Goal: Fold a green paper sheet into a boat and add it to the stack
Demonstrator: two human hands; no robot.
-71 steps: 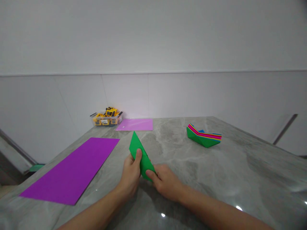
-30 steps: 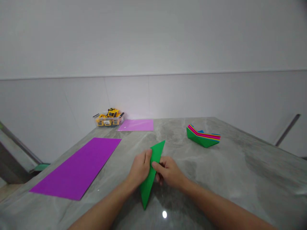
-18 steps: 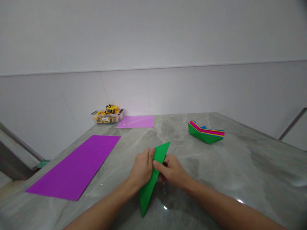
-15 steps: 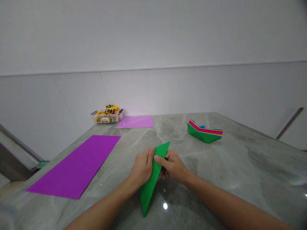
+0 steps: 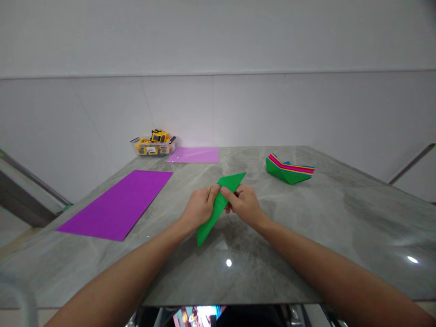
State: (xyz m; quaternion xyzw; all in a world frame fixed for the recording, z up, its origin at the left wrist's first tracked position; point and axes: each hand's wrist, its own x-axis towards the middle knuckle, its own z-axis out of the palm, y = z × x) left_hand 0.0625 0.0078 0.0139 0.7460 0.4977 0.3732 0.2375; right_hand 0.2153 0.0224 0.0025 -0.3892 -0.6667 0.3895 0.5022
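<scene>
A folded piece of green paper, long and pointed at both ends, is held tilted above the table. My left hand grips its left edge, thumb on the near face. From the other side my right hand pinches it, thumb laid across the front and fingers curled behind. The two thumbs almost meet at the paper's middle. What the fingers do behind the sheet is hidden. Farther back to the right stands a folded paper boat, green below with pink, yellow and blue layered edges.
A purple sheet lies flat on the grey marbled table at left. Near the wall are a lighter purple sheet and a clear plastic bin of yellow toy vehicles. A lit screen shows below the table's front edge.
The view has tipped downward, so everything sits higher and the table's front edge now shows. The green paper is turned a little, its upper tip leaning farther right; both hands still hold it.
</scene>
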